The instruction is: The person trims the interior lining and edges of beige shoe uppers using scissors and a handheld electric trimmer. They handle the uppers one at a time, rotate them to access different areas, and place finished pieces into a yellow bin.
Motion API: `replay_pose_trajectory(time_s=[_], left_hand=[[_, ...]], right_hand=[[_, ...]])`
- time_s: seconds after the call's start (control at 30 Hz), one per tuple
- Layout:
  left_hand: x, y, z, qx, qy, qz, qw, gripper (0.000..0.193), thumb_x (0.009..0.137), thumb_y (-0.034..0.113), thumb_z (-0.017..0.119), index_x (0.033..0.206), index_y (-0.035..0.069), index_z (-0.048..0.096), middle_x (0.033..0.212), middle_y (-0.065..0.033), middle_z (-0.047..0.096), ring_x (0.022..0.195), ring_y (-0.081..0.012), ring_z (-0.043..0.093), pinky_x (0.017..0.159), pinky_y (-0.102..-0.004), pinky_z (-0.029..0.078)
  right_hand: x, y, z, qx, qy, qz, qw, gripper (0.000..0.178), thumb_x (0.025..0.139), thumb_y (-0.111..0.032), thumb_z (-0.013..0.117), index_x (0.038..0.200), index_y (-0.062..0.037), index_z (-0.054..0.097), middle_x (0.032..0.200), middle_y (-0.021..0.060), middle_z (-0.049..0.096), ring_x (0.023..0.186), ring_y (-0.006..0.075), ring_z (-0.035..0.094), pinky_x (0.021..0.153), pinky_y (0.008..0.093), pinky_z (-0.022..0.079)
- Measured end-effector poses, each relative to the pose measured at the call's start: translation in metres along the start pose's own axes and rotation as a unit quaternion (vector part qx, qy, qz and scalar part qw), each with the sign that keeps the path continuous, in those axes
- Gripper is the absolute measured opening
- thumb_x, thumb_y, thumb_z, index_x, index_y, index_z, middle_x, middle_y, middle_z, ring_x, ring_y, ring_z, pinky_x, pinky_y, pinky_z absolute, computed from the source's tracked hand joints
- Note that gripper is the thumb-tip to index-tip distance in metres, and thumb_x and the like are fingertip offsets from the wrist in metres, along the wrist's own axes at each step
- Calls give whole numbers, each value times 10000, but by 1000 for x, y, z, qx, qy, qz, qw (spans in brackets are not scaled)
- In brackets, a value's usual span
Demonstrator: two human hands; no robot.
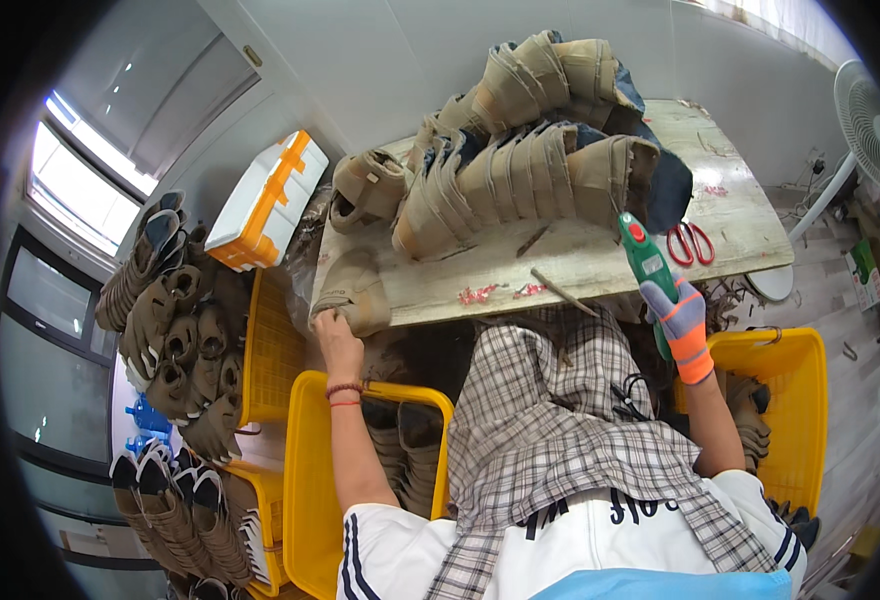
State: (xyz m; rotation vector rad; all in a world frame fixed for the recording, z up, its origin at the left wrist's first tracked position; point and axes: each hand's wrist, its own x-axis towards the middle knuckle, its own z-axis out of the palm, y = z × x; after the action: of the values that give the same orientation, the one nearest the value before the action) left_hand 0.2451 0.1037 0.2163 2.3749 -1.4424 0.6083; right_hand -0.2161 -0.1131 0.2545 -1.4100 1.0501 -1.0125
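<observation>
My right hand (682, 318), in a grey and orange work glove, is wrapped round a green handheld electric tool (648, 262) with a red button. The tool's thin tip points up toward the end of a stacked row of tan shoe uppers (520, 190). At the table's front left edge, my bare left hand (338, 342) is closed on the near end of a single tan shoe upper (356, 290). Another upper (368, 188) stands just beyond it. Red-handled scissors (691, 245) lie right of the tool.
Scraps and a thin strip (563, 292) lie on the worn table (430, 290). Yellow crates (305, 480) (810, 400) holding uppers stand at both sides of my lap. Piled shoes (185, 330) and a white foam box (270, 205) are at left; a fan (875, 125) stands right.
</observation>
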Motion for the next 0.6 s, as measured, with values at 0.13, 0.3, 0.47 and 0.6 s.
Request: replay_pose_trajectory(time_s=[0.13, 0.3, 0.47, 0.6], left_hand=[[31, 66, -3, -100, 158, -35, 982, 475, 721, -108, 451, 1177, 10, 509, 1085, -158, 486, 1094, -330, 433, 992, -442, 342], [84, 92, 113, -726, 24, -216, 652, 523, 779, 45, 710, 1230, -53, 464, 1236, -106, 524, 1106, -161, 491, 950, -295, 386], [103, 121, 100, -666, -48, -180, 723, 307, 744, 122, 754, 1004, -16, 668, 934, -8, 667, 781, -107, 577, 730, -265, 459], [85, 123, 87, -560, -130, -162, 802, 356, 786, 172, 730, 1018, -79, 630, 954, -31, 663, 800, -89, 547, 748, -257, 446]], right_hand=[[2, 12, -11, -50, 21, 9, 999, 275, 796, -228, 728, 909, -5, 615, 649, -15, 561, 525, 48, 483, 490, 214, 387], [5, 18, 4, -58, -3, 28, 998, 337, 768, -267, 753, 919, 4, 623, 654, 0, 586, 528, 55, 509, 492, 216, 416], [-1, 30, 7, -123, -7, -2, 992, 375, 749, -298, 770, 928, 4, 639, 663, 15, 603, 600, 61, 536, 557, 233, 444], [-4, 27, 16, -106, -25, 24, 994, 422, 734, -331, 780, 953, 3, 645, 698, 33, 631, 621, 66, 550, 578, 244, 457]])
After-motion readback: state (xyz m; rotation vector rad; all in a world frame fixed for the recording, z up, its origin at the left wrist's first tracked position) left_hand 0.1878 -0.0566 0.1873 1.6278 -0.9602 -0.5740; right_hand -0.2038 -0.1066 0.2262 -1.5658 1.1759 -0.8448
